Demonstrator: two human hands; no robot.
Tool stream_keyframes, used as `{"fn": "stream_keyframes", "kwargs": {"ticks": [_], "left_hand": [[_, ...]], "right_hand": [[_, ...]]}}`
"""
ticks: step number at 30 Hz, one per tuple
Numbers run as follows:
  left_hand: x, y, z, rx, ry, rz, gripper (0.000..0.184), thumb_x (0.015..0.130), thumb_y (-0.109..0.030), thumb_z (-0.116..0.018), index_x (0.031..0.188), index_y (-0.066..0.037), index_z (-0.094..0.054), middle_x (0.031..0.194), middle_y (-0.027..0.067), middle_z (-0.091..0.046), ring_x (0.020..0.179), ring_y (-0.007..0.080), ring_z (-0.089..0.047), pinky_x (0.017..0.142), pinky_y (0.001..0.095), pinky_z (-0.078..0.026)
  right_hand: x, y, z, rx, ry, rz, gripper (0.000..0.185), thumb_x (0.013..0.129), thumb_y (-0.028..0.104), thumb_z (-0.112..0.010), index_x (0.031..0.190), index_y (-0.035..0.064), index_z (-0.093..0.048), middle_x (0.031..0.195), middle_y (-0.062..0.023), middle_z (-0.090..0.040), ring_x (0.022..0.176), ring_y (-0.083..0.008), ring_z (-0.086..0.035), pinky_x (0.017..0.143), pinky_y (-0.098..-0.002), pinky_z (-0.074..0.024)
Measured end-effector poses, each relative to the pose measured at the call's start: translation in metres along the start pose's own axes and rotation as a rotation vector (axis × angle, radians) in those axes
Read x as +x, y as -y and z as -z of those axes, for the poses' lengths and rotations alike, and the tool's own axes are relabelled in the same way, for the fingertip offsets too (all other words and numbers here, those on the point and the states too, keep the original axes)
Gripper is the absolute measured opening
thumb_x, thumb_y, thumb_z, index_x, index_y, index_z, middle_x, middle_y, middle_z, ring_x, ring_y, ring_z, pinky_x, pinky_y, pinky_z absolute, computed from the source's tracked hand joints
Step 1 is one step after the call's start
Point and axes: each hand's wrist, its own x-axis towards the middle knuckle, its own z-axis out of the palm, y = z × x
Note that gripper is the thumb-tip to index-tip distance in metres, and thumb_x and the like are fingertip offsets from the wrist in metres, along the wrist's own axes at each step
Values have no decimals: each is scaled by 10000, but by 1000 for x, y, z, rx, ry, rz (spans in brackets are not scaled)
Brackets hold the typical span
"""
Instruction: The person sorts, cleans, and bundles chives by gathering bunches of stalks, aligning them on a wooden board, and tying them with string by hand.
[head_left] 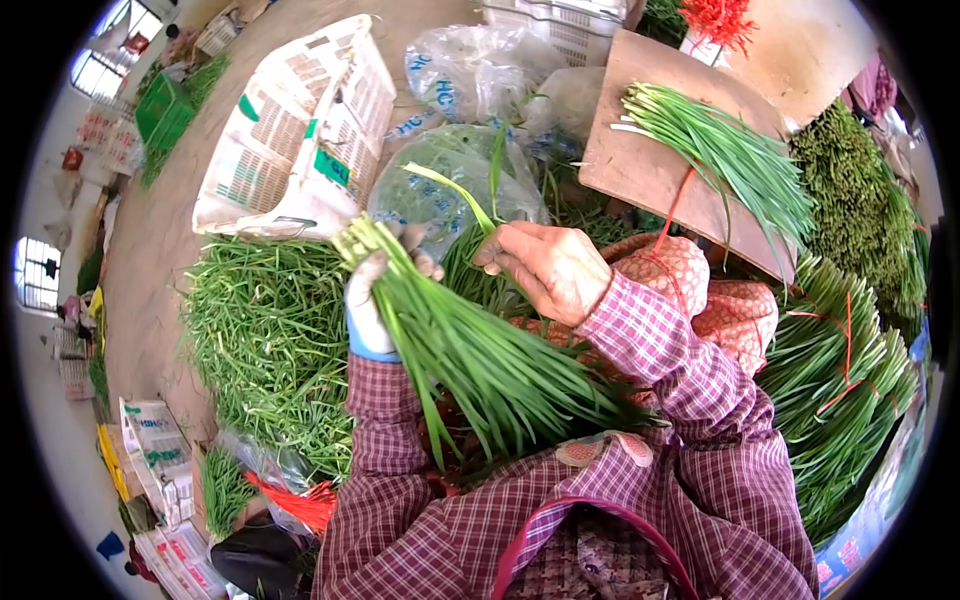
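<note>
My left hand (pixel 368 308), in a whitish glove with a blue cuff, is closed around a thick bunch of garlic chives (pixel 480 345). Their pale stem ends point up and left, while the green leaves trail down across my lap. Just right of the stems, my right hand (pixel 550 268) is bare and pinches a garlic chive stalk (pixel 447 183) between thumb and fingers. Its pale end sticks out to the upper left. Below and left of the bunch spreads a heap of loose green leaves (pixel 265 350).
A white plastic crate (pixel 300 130) stands ahead on the left, beside clear plastic bags (pixel 470 75). On a brown board (pixel 640 80) at the right lies another chive bunch (pixel 715 150). Tied bundles (pixel 835 400) are stacked at my right. Red ties (pixel 300 503) lie at lower left.
</note>
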Motion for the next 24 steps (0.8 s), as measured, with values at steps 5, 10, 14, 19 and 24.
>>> {"fn": "stream_keyframes", "kwargs": {"ticks": [5,10,14,19,24], "left_hand": [[-3,1,-8,-71,69,31,545,844,-259,-558,1318,-41,-398,1285,190,-499,816,202,-586,754,361,-505],[-10,3,-16,-33,16,46,600,802,-258,-592,1320,-38,-384,1155,148,-552,858,227,-590,760,372,-521],[-8,5,-17,-78,89,47,516,800,-235,-592,1253,-53,-424,991,114,-571,924,265,-571,850,424,-481],[-1,-4,-26,-74,201,29,428,825,-229,-584,1204,-83,-448,912,33,-541,898,217,-543,899,430,-439],[17,-38,-44,64,198,-85,387,838,-212,-565,1186,-73,-472,896,26,-537,871,201,-546,891,425,-444]], "right_hand": [[-9,24,-6,-160,64,-43,155,786,21,-542,936,49,-571,834,-125,-607,709,-333,-624,599,-383,-516],[-13,25,-22,-189,79,-13,114,781,58,-548,894,59,-533,786,-108,-582,667,-326,-609,555,-397,-498],[-16,24,-20,-158,126,4,123,777,73,-560,894,60,-526,775,-109,-575,666,-333,-603,557,-416,-485],[-11,17,-6,-110,128,-11,159,769,94,-582,926,119,-569,840,-97,-610,710,-327,-622,593,-417,-503],[1,16,14,-303,-176,84,157,782,128,-618,938,117,-595,963,-92,-555,899,-310,-574,726,-407,-503]]}}
